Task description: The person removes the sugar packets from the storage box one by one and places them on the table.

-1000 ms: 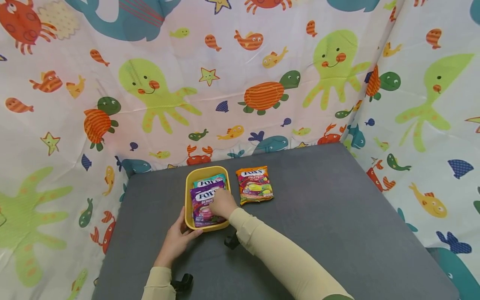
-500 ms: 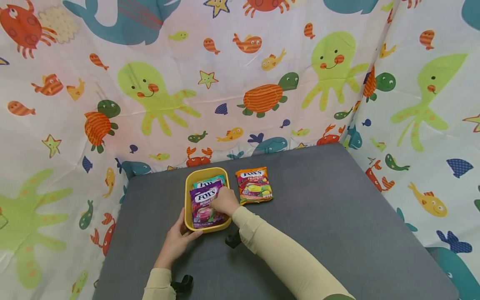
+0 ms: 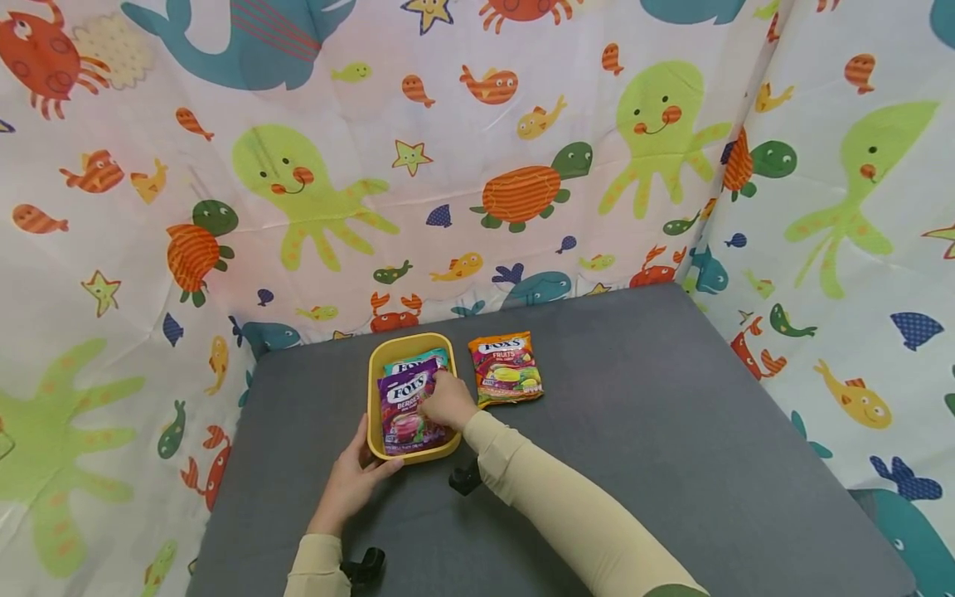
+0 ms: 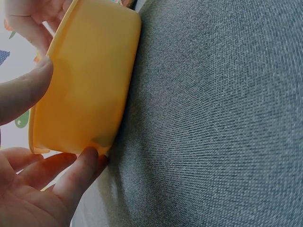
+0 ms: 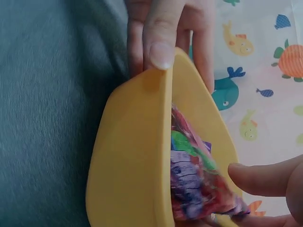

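A: Backdrop 1st, from my end: white cloth (image 3: 462, 75) w/ sea-creature prints at 12 and down both sides, grey table (image 3: 709, 431) below. What've you got on it?

B: Taking 12 as the far edge on head cam: yellow tub (image 3: 410, 340) standing on the table, approx 10 o'clock of table ctr. Purple packet (image 3: 406, 410) lies inside it, "Fox's" label up. Teal packet (image 3: 418, 358) shows past its top edge, at the tub's 12, partly covered.

A: I also see an orange packet (image 3: 508, 373) outside, flat on the table.

B: Yep, tub's 2–3 o'clock, just beside it, not touching.

A: L hand?

B: Left hand (image 3: 354, 477) is at the tub's 7. Thumb on the near rim, fingers against the outer wall at 8, so it's gripping that corner, parted only as far as the corner needs.

A: And R?

B: Right hand (image 3: 448, 404) is over the tub's 3, fingers at the purple packet's right side. On R wrist cam I get thumb & forefinger well apart, forefinger by the packet's corner. Other fingers hidden, so can't tell if it has hold of anything.

A: Cream sleeves (image 3: 574, 506) on both arms, FYI.
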### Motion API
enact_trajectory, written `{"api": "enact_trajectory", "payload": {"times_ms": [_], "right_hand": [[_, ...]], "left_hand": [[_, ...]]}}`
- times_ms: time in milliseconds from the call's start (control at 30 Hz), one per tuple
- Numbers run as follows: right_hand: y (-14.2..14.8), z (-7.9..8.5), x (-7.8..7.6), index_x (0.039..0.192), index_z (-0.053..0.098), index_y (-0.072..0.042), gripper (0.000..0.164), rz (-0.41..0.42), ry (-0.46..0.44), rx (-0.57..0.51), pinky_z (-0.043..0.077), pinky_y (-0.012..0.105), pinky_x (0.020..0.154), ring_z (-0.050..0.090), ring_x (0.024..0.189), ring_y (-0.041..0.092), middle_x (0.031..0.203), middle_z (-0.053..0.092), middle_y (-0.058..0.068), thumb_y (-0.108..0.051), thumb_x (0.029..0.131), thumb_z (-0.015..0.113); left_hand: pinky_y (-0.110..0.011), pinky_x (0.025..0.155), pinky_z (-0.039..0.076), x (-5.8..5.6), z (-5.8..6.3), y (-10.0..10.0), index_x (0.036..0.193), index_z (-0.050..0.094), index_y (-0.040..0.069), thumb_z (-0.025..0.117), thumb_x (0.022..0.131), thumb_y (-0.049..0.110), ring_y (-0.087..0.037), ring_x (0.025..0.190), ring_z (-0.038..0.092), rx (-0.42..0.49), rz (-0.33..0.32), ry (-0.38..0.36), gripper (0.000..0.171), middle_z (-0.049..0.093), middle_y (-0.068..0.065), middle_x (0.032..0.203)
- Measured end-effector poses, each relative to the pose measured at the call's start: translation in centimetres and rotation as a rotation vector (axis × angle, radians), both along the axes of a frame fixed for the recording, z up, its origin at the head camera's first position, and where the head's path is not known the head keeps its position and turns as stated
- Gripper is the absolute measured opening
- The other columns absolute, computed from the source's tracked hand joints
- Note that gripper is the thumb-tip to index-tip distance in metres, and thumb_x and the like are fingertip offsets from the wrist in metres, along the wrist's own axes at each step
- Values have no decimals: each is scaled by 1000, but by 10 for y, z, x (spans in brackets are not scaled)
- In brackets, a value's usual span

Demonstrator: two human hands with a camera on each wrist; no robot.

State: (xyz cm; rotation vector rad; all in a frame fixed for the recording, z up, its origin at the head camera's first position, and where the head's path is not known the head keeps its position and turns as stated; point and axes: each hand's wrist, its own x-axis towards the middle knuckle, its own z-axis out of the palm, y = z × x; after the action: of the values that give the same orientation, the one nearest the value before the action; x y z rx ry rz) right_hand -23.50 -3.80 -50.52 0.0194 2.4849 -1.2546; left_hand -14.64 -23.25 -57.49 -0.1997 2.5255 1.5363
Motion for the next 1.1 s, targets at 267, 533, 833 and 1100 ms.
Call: {"api": "enact_trajectory", "payload": {"times_ms": [267, 533, 833, 1100], "right_hand": [[2, -2, 1, 128, 47, -5, 58, -16, -73, -122, 58, 46, 78, 59, 95, 23, 110, 59, 11, -21, 81, 76], [-1, -6, 2, 133, 46, -4, 63, 103, -43, -41, 54, 44, 88, 58, 100, 22, 115, 59, 10, -27, 82, 75], [-1, -7, 3, 146, 34, -8, 74, 66, -48, -100, 48, 51, 98, 52, 120, 28, 135, 51, 14, -19, 84, 73], [5, -9, 3, 147, 34, -10, 72, 3, -59, -184, 47, 52, 99, 51, 118, 29, 138, 48, 14, -16, 85, 71]], "left_hand": [[-41, 102, 44, 0, 1, -1, 152, 4, 39, 74, 80, 43, -31, 137, 39, 1, -1, 4, 100, 29, -4, 155], [-43, 102, 43, 1, 3, 0, 153, 5, 32, 73, 81, 40, -32, 138, 37, 6, -9, 1, 100, 26, -5, 156], [-42, 102, 43, 2, 1, 0, 153, 5, 35, 74, 81, 39, -31, 138, 37, 10, -7, 19, 100, 27, -4, 156], [-43, 102, 43, 2, 0, 0, 151, 4, 42, 74, 81, 41, -30, 139, 36, 0, -6, 5, 98, 24, -2, 157]]}}
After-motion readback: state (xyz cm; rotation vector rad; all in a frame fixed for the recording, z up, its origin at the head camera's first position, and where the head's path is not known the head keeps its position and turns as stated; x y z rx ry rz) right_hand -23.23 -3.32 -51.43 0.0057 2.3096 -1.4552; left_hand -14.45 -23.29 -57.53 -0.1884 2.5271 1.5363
